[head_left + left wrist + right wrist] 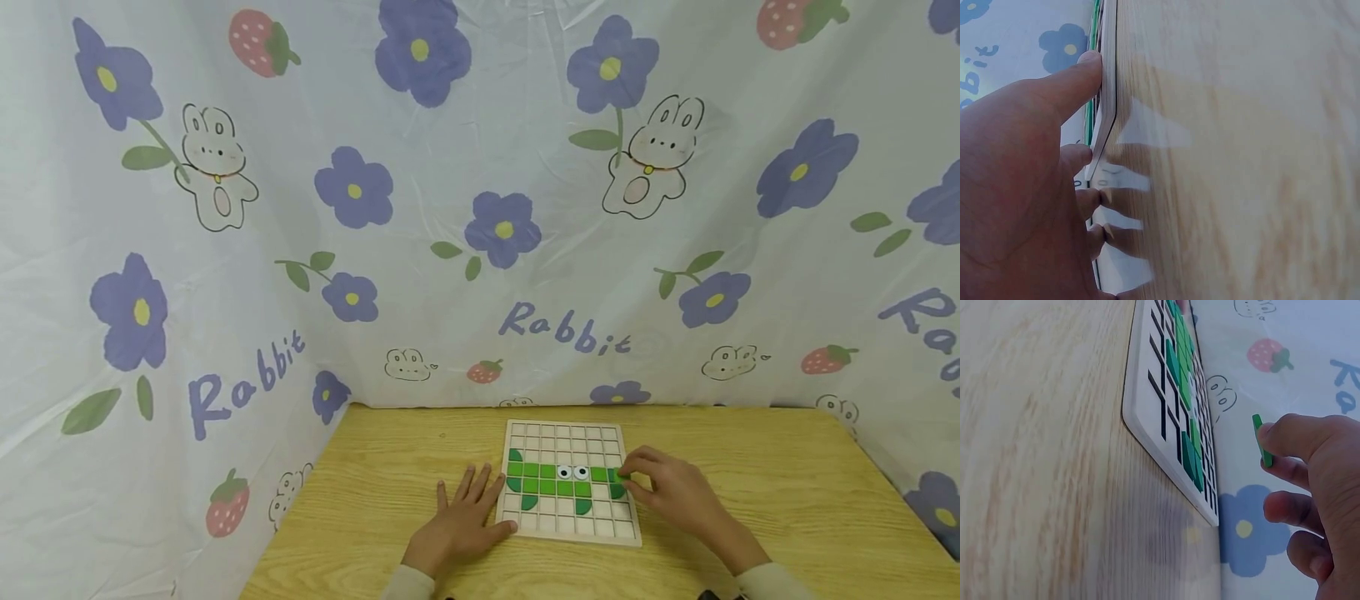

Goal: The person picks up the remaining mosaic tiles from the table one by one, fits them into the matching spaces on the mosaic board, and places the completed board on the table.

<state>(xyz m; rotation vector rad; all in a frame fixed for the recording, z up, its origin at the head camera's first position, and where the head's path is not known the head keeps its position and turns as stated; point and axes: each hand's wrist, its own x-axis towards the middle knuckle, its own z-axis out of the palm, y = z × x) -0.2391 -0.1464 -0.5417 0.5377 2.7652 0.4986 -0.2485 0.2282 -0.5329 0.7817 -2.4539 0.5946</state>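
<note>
A pale wooden grid board [555, 527] lies on the table, with green square tiles [547, 487], darker green rounded tiles [529, 502] and two white eye tiles [573, 472] set in its cells. My right hand [675, 493] is over the board's right edge and pinches a thin green tile [1262, 441] between thumb and forefinger. In the right wrist view that tile is held up, apart from the board. With fingers spread, my left hand [463, 521] rests on the table at the board's left side. Its thumb [1088, 65] touches the board's edge in the left wrist view.
The wood-grain table [375, 492] extends on both sides of the board. Behind it and along the sides hangs a white curtain [450, 333] printed with purple flowers, rabbits and strawberries.
</note>
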